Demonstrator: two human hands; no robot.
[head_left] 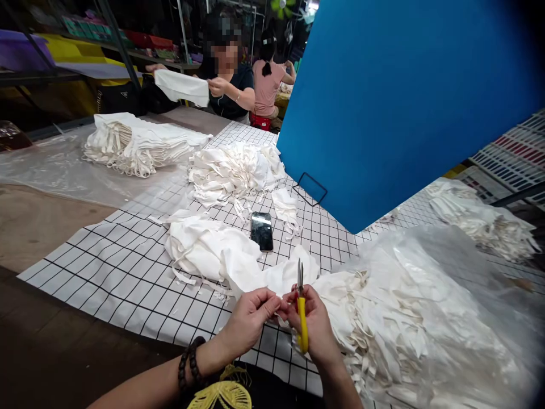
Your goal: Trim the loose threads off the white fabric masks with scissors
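Observation:
My left hand [250, 319] pinches the edge of a white cloth piece [238, 262] near the table's front. My right hand [315, 326] touches the same cloth beside it and grips yellow-handled thread snips [301, 309], blades pointing up and away. A dark bead bracelet [190, 362] sits on my left wrist. The cloth runs back into a loose heap of white fabric just behind my hands.
A black phone [261, 230] lies on the grid-pattern table cover [123, 272]. White fabric piles lie at the far left [136, 142], the middle [234, 170] and under clear plastic at right [426, 318]. A blue board [404, 102] stands at right. Across the table a person [230, 74] holds white cloth.

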